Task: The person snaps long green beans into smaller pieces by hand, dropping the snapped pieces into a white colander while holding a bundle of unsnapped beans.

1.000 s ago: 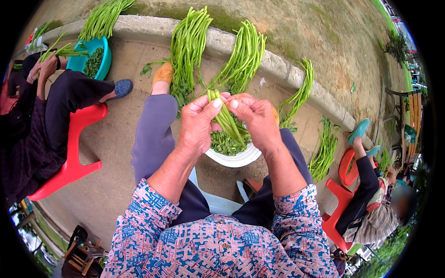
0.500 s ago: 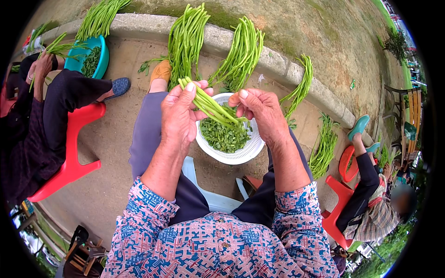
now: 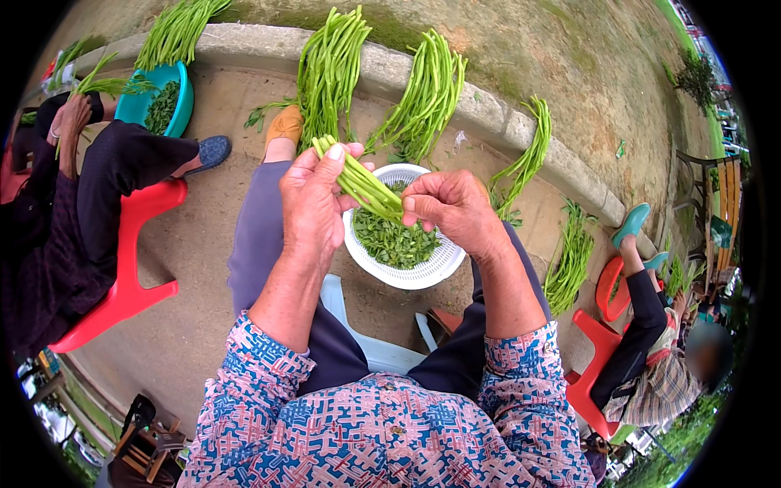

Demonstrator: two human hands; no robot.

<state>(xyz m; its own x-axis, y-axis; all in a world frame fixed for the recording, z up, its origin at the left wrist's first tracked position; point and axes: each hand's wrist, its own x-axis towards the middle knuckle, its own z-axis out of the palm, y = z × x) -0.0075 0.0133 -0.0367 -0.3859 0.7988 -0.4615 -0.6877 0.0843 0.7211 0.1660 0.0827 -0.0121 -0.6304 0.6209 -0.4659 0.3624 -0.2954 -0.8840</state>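
My right hand's thumb and forefinger pinch the lower ends of the green stalks; how many they catch, I cannot tell. My left hand is closed around the bunch, which slants from ten o'clock toward four. I'd judge this to be the leaf-stripping step; the next move calls for a firm left grip and a sharp right tug. At the bunch's five o'clock sits the white basket with picked leaves; stalk heaps lie at eleven and one.

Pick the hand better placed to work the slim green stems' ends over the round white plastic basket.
Right, likely: right hand is there, pinching; left hand grips the stems farther along.
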